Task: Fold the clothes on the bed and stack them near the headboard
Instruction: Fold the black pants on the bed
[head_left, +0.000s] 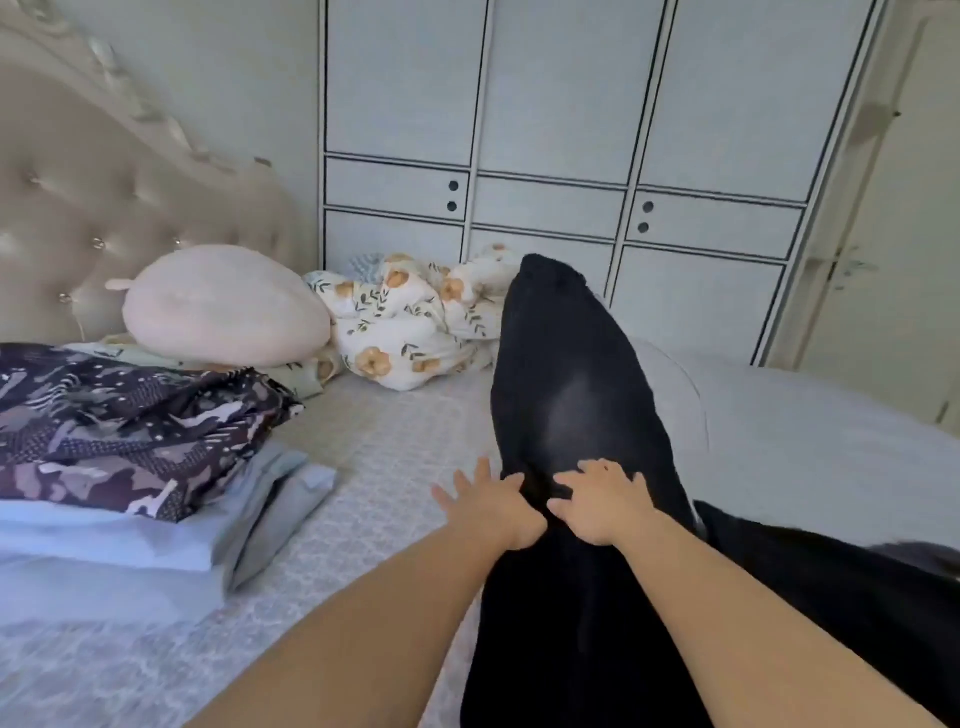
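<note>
A long black garment (566, 395) lies lengthwise down the middle of the bed (395, 447), reaching toward the wardrobe. My left hand (491, 506) lies flat at the garment's left edge, fingers spread, partly on the bedsheet. Beside it, my right hand (600, 501) presses on the black cloth with its fingers spread. At the left, by the tufted headboard (88, 197), is a stack of folded clothes: a dark patterned piece (119, 421) on top, with pale blue and grey pieces (260, 499) under it.
A round pink cushion (223, 306) and a bunched floral cloth (410, 322) lie at the bed's far side. A grey blanket (810, 441) covers the right part of the bed. A white wardrobe (561, 130) stands beyond the bed.
</note>
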